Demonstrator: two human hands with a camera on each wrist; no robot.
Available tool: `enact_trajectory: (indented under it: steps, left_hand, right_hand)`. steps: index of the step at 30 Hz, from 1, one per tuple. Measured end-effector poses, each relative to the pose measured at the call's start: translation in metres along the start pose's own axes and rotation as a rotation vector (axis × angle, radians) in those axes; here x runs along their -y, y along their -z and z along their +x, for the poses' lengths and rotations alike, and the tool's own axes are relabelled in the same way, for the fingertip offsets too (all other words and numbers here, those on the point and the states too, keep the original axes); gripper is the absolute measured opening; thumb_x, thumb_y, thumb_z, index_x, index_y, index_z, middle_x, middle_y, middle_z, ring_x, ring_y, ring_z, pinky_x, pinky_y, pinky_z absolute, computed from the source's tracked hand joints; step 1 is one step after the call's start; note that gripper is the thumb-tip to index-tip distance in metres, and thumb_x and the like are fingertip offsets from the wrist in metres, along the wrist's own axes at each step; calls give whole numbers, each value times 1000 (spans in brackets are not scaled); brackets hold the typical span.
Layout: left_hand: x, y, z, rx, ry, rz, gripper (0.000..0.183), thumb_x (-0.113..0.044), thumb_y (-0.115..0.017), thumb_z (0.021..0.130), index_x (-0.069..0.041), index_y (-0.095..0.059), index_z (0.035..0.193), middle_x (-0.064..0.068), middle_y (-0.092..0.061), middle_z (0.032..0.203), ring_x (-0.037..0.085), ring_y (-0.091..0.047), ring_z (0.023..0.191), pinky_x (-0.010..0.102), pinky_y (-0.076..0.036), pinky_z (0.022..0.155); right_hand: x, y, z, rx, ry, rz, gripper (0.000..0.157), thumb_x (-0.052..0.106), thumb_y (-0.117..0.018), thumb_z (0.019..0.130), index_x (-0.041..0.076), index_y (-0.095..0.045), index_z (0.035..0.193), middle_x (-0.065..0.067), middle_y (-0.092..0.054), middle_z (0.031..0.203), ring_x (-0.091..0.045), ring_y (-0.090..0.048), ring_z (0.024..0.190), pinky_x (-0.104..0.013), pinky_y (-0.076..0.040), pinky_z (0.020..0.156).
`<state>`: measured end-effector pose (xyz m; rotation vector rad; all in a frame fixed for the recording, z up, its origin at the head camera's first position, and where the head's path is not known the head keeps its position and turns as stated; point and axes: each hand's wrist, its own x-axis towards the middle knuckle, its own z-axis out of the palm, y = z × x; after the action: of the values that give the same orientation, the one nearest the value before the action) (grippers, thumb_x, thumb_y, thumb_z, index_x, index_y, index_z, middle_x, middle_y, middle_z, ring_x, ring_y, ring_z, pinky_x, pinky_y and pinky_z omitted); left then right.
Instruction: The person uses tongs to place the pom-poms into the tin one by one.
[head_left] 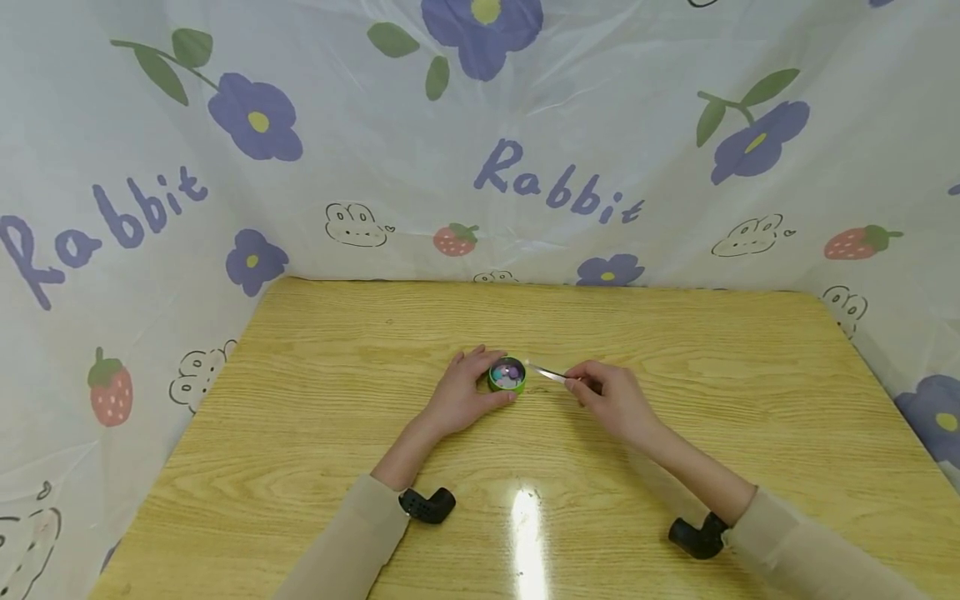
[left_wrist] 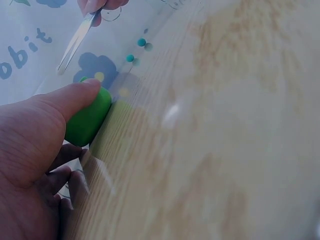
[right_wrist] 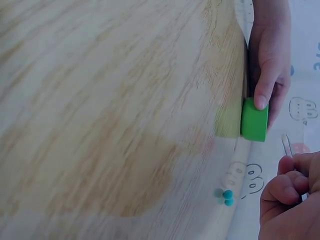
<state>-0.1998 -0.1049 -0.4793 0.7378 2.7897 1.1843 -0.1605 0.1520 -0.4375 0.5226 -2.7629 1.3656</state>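
My left hand (head_left: 467,390) grips a small round green container (head_left: 495,387) on the table, thumb on the near side and fingers on the far side. Purple and blue beads (head_left: 512,372) lie inside it. My right hand (head_left: 611,400) pinches metal tweezers (head_left: 550,374) between thumb and fingers, their tips pointing left toward the container's rim. A tiny whitish bead (left_wrist: 61,71) shows at the tips in the left wrist view. Two teal beads (right_wrist: 228,198) rest on the table near the right hand; in the head view they do not show.
The wood-grain table (head_left: 337,333) has a glossy surface with a bright reflection near its front. Behind and at both sides hangs a white cloth (head_left: 405,158) printed with flowers, strawberries and rabbits. A black wrist camera (head_left: 427,505) sits on each forearm.
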Motion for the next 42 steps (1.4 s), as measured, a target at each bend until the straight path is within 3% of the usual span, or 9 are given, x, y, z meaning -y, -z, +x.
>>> enact_trajectory:
  steps: [14,23,42]
  left_hand:
    - [0,0,1,0,3,14,68,-42,-72,82,-10,-50,138,5,-52,137,29,-30,137,46,-8,115]
    - [0,0,0,0,5,14,69,-42,-73,82,-9,-50,138,5,-51,137,29,-30,137,46,-8,115]
    - [0,-1,1,0,10,19,70,-41,-73,82,-8,-49,139,6,-50,138,29,-30,137,45,-9,115]
  right_hand:
    - [-1,-5,0,21,83,3,13,14,-60,95,8,-69,100,-3,-59,67,-9,-42,48,-24,-35,42]
    - [5,-7,2,-1,183,-75,13,10,-60,94,3,-69,100,-4,-61,68,-6,-44,50,-22,-37,42]
    - [3,-10,3,-19,182,-85,12,12,-60,94,7,-69,101,-5,-66,77,-5,-55,61,-23,-49,54]
